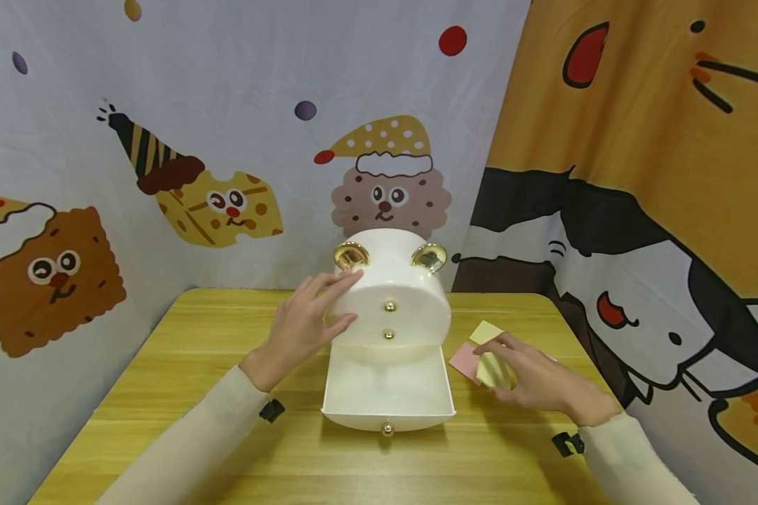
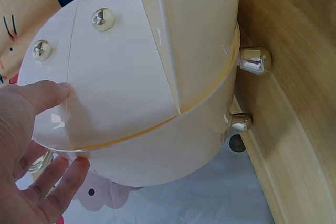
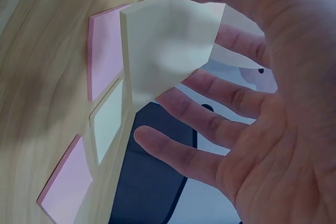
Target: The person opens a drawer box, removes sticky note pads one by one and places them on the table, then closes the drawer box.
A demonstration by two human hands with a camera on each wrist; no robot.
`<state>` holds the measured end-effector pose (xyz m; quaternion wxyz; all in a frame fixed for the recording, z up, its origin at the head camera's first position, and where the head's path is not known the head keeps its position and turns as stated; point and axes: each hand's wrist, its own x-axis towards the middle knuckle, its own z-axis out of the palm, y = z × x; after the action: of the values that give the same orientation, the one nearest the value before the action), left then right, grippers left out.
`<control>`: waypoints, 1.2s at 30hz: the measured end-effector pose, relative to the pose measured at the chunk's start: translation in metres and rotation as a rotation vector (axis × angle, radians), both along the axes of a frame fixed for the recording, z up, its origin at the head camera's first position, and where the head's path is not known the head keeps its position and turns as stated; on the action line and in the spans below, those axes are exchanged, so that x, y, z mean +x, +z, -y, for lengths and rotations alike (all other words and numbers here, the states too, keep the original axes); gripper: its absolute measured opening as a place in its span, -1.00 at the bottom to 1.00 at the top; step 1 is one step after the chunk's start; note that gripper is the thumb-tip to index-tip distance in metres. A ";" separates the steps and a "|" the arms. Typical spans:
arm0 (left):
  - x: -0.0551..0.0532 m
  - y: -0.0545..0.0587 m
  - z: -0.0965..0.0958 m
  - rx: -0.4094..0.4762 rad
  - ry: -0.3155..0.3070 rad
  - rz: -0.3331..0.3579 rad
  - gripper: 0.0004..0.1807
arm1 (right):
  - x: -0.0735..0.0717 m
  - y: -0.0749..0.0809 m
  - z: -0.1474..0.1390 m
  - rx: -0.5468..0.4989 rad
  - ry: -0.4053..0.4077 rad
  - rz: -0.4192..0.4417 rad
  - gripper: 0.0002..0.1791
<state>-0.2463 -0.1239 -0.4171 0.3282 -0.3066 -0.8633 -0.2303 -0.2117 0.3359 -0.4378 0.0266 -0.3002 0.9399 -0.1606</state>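
A white drawer box (image 1: pixel 385 315) with gold ears and round gold knobs stands on the table, its bottom drawer (image 1: pixel 388 389) pulled out toward me. My left hand (image 1: pixel 306 322) rests on its upper left side. In the left wrist view the thumb (image 2: pixel 50 94) touches the box front while the other fingers lie along its curved side. To the right of the drawer, my right hand (image 1: pixel 537 375) pinches a pale yellow sticky note pad (image 3: pixel 168 51), thumb at one edge. The pad is tilted up, fingers behind it.
Beyond the right hand, a pink pad (image 1: pixel 464 361) and another yellow pad (image 1: pixel 485 331) lie on the wooden table (image 1: pixel 227 449). A second pink pad (image 3: pixel 68 182) shows in the right wrist view. Printed cloth (image 1: pixel 240 70) hangs behind and at the sides.
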 end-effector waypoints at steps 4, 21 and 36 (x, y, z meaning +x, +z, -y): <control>0.000 0.001 0.000 -0.001 0.001 0.000 -0.07 | -0.001 -0.003 -0.004 -0.012 0.006 -0.009 -0.18; -0.001 -0.001 0.000 -0.005 0.002 -0.001 -0.06 | -0.002 -0.015 -0.021 0.031 -0.049 0.020 -0.35; -0.001 0.000 0.000 -0.005 -0.004 -0.014 -0.07 | -0.001 -0.025 -0.030 0.071 -0.105 0.071 -0.33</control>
<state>-0.2477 -0.1237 -0.4168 0.3331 -0.3107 -0.8609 -0.2265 -0.2126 0.3663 -0.4629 0.0620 -0.2434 0.9579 -0.1390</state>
